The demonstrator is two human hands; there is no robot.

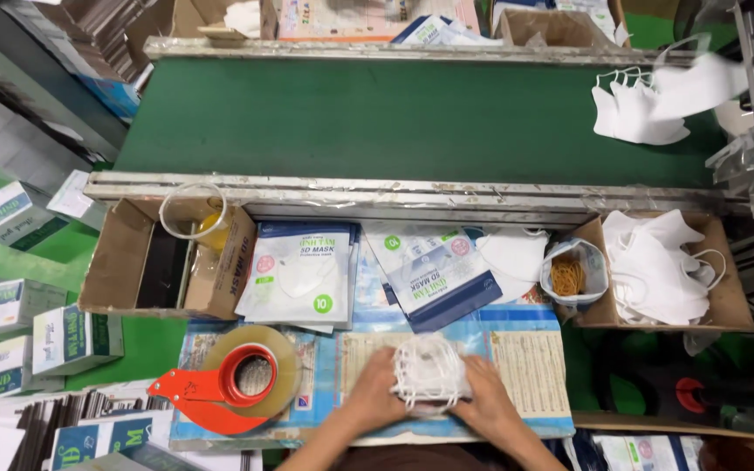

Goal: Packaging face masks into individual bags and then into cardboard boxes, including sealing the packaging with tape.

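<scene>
Both my hands clasp a stack of white face masks (430,368) on the printed paper work surface (534,366) near the front edge. My left hand (375,397) presses the stack's left side, and my right hand (483,397) presses its right side. Just behind the stack lie two piles of flat mask pouches, one white-fronted (300,272) and one tilted with a blue edge (434,272). Loose white masks (517,253) lie beside them.
A red tape dispenser with a clear tape roll (242,384) sits at the left. An open cardboard box (119,257) is beyond it. A bag of rubber bands (569,275) and a box of white masks (665,266) stand at the right. Masks (639,109) ride the green conveyor belt (377,118).
</scene>
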